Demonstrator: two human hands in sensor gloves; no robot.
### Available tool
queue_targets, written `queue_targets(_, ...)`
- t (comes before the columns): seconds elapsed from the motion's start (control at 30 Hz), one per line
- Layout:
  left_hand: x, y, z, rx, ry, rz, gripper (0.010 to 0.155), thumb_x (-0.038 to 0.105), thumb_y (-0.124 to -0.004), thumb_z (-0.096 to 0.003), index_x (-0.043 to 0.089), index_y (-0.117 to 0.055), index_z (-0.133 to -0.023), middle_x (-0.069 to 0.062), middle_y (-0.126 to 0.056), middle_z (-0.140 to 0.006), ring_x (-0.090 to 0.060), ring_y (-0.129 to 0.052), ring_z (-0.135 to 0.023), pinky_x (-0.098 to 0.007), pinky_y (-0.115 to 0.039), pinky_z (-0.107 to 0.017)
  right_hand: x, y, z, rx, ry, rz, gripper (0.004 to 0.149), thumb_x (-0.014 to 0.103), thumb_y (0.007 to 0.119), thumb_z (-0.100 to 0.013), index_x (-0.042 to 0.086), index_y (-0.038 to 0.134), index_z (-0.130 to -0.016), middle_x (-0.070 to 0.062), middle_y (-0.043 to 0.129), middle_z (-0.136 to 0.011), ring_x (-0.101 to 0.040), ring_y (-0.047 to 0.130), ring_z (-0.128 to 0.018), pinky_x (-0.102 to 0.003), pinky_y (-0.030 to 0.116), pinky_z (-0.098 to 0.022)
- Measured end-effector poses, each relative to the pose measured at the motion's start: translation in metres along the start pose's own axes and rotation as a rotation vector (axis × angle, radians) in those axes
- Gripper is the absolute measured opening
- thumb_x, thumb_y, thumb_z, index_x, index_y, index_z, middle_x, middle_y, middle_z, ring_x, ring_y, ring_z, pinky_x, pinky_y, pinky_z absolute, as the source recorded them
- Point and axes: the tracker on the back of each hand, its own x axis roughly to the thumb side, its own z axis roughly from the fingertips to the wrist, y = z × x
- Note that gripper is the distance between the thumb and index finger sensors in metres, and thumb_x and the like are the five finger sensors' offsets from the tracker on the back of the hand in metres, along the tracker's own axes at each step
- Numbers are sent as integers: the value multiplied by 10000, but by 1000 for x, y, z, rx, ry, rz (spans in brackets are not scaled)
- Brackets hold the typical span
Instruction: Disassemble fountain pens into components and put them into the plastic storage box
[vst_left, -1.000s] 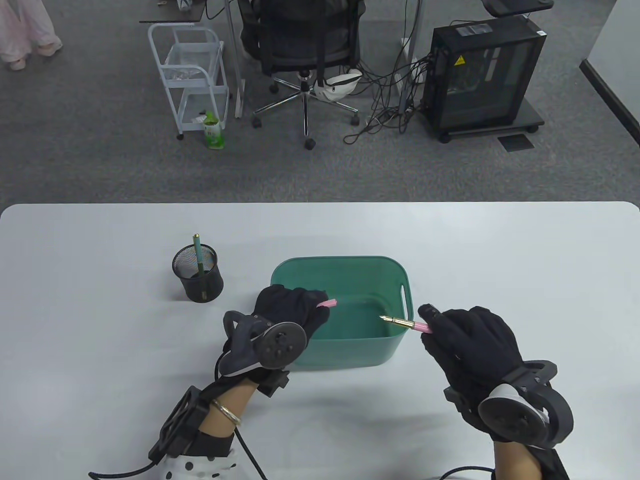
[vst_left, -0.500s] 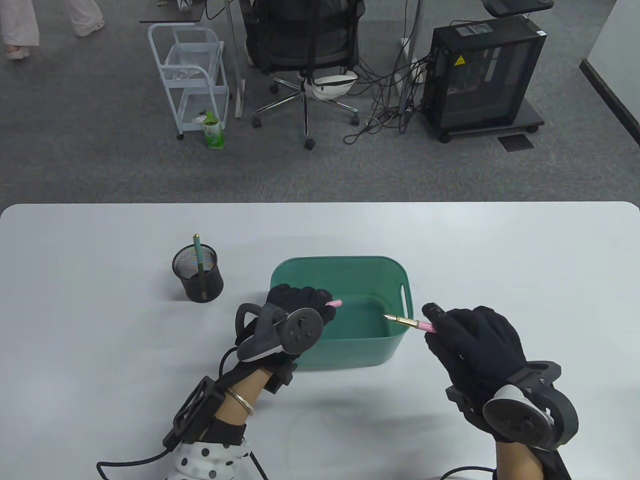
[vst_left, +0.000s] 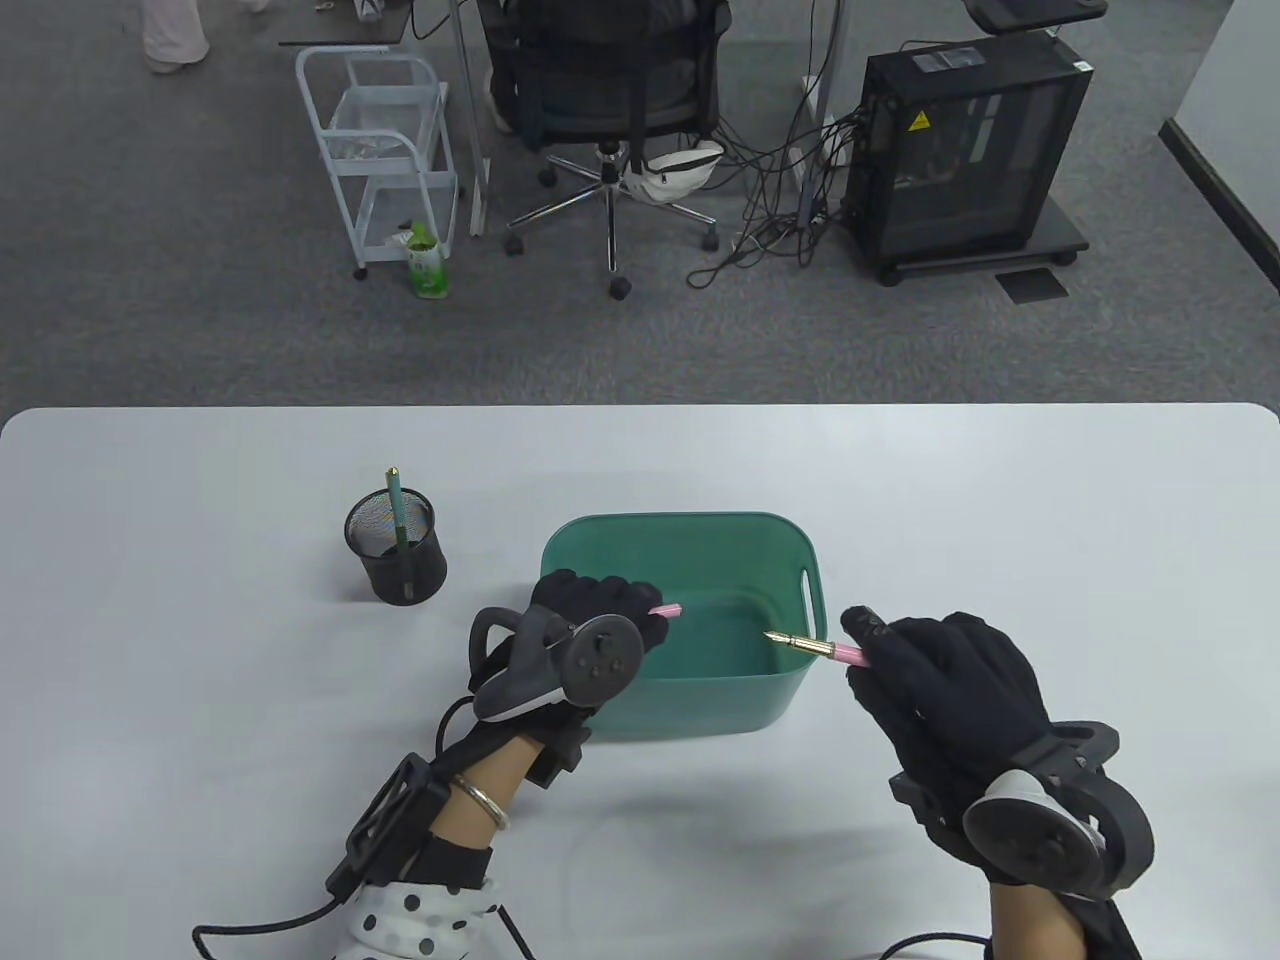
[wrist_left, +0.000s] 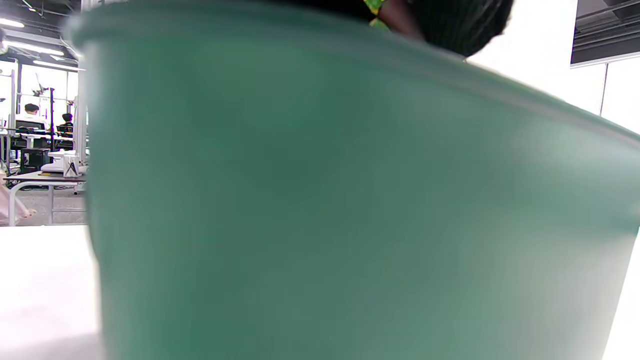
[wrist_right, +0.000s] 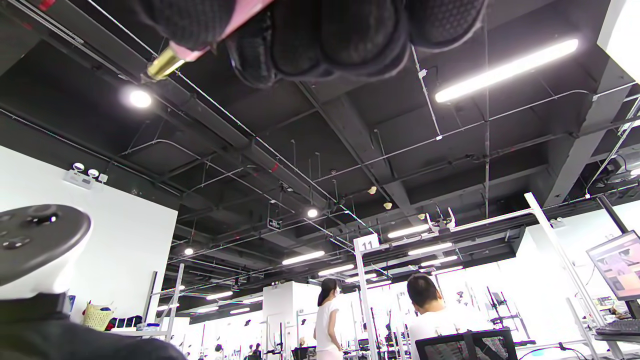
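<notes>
A green plastic box sits in the middle of the white table, and both gloved hands are up at its near side. The left hand is curled round a pink pen cap, only the tip of which sticks out past the fingers, above the box's left inner edge. The right hand is just off the box's right wall, its fingers wrapped round the pink pen body, with the gold nib pointing left over the open box. The two pieces are apart, with a clear gap between cap and nib.

From the left wrist view there is little but the blurred green wall of the box, very close. From the right wrist view, the curled fingers hang in from the top with the pink barrel and its gold collar poking out to the left, the ceiling behind them.

Off to the left on the table stands a black mesh pen cup with a green pen upright in it, well apart from the box
</notes>
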Motion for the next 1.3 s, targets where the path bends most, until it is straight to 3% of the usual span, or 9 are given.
queue_targets(0.43,-2,8,16,73,-27,16,638,547,-648,-657,196,-639,-1190,-140,-717,-1220,-342,-716,-1097,-581,-515,-840,2,2,0,9,-9,3,457,502,699,-548,342,830,-955,29,836,-817,-134,871,-643,-447,672,-701)
queue_targets(1.3,30,47,87,335,-152,14,696,571,-655,-648,176,-596,-1219,-151,-692,-1241,-354,-694,-1115,-594,-488,-851,8,15,-1,63,-31,42,462,505,696,-547,341,828,-959,26,840,-820,-138,874,-647,-450,673,-701)
